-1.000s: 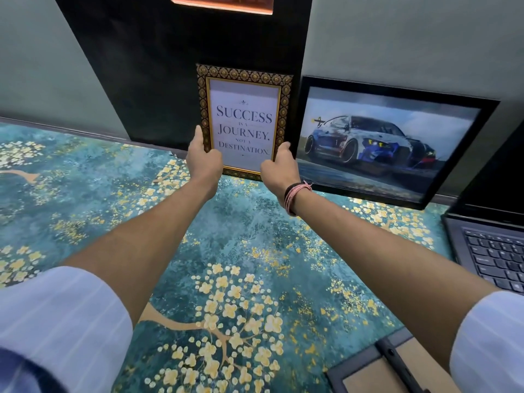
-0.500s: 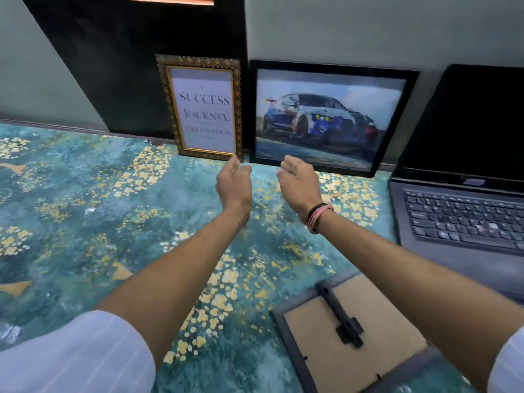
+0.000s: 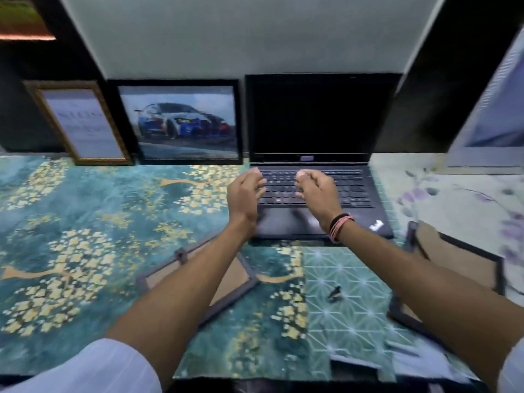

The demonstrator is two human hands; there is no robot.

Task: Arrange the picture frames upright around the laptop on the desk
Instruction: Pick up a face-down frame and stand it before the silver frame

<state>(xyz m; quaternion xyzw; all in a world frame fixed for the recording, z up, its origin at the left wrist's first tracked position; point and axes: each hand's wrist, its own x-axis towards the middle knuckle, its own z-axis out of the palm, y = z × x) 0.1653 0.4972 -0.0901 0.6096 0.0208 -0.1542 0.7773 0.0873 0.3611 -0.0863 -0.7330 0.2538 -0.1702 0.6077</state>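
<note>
right now two picture frames stand upright against the wall to the left of the laptop point(image 3: 312, 165): the gold-edged quote frame point(image 3: 82, 123) furthest left and the black car frame point(image 3: 184, 123) just beside the laptop's open screen. two more lie face-down on the desk mat point(image 3: 71, 222), one frame back point(image 3: 226, 276) partly under my left forearm, another frame back point(image 3: 459, 259) by the mat's right edge under my right arm. my left hand point(image 3: 245, 194) and right hand point(image 3: 319, 194) hover over the keyboard, fingers loosely curled and apart, holding nothing. open room shows on the pale floral cloth point(image 3: 453, 194) right of the laptop.
</note>
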